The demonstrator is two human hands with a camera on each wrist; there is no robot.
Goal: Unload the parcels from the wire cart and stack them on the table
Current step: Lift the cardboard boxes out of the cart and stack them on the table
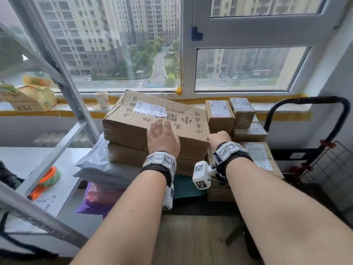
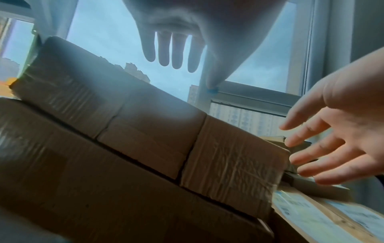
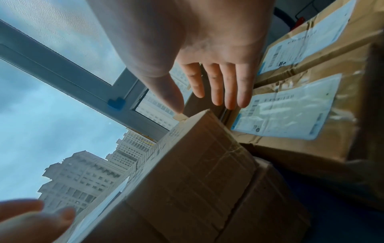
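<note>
Both hands are spread and hold nothing. The left hand (image 1: 162, 137) hovers flat over the near top edge of the large cardboard box (image 1: 133, 121); the right hand (image 1: 218, 138) is at that box's right corner. Below them it tops a second box (image 1: 124, 155) and grey mailer bags (image 1: 99, 167). Beyond the right hand stand smaller labelled parcels (image 1: 219, 113); further right, the wire cart (image 1: 328, 159).

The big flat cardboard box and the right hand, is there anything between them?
No. In the right wrist view only open air separates the right hand from the big flat cardboard box corner.
</note>
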